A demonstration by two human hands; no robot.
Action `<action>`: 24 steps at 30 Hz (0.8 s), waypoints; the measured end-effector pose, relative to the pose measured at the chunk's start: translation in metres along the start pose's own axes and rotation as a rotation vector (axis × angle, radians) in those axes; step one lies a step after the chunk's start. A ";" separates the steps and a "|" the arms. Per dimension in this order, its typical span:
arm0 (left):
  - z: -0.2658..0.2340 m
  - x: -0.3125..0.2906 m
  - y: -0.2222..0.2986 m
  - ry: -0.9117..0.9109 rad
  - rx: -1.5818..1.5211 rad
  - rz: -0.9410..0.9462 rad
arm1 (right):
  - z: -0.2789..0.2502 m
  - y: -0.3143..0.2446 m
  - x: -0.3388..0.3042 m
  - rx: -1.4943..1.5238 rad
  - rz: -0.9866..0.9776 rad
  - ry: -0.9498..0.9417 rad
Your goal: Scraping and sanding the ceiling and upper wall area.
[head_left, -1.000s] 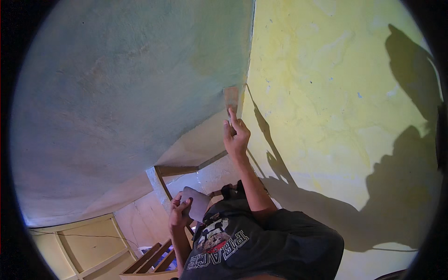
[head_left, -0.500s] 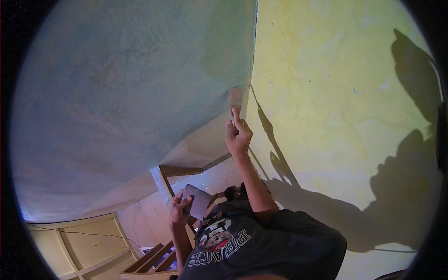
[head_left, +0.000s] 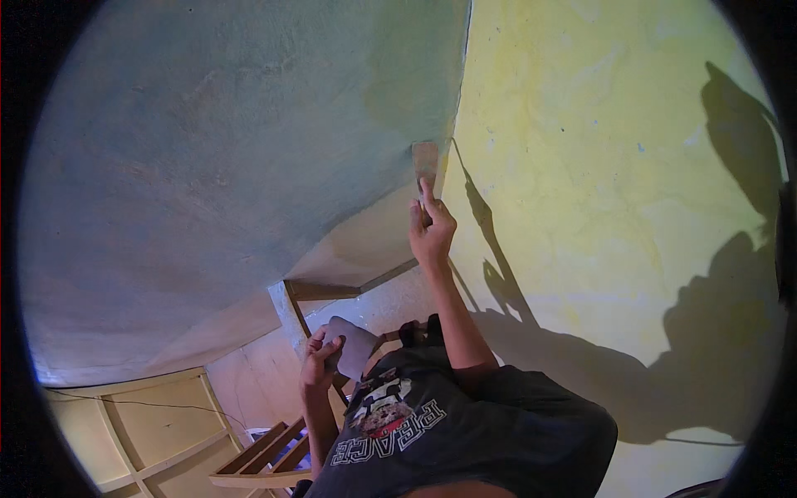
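Observation:
My right hand (head_left: 433, 232) is raised and closed round the handle of a putty knife (head_left: 425, 155), one finger stretched along it toward the blade. The wide, brownish blade lies at the grey-green ceiling surface (head_left: 249, 149), just left of the seam with the yellow wall (head_left: 581, 166). Lower down and to the left, my left hand (head_left: 318, 358) grips a flat grey piece (head_left: 355, 344) with its thumb across the face. That piece has a rounded corner; its material I cannot make out.
Wooden framing (head_left: 292, 319) stands behind my left hand. A slatted wooden rack (head_left: 270, 456) is at the lower left, beside a cream panelled surface (head_left: 166, 423) with a thin dark cable. Shadows of my arm and body fall across the yellow wall.
The whole view has shifted slightly, so the wall marks and the putty knife sit a little higher and further right. Both hands keep their holds; the blade stays near the same seam.

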State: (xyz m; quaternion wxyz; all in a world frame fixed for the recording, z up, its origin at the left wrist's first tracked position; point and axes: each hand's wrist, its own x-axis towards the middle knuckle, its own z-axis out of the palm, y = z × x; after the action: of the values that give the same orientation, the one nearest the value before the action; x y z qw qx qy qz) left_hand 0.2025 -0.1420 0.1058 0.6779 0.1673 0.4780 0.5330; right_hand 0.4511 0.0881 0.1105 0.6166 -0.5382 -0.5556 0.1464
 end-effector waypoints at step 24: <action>0.003 0.004 0.004 -0.047 0.088 0.006 | 0.018 -0.004 0.001 0.157 0.051 0.043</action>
State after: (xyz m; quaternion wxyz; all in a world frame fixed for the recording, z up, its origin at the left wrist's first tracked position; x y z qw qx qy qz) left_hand 0.2031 -0.1363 0.1085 0.6793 0.2108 0.4845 0.5093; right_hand 0.4344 0.0968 0.1113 0.6649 -0.5050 -0.5152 0.1935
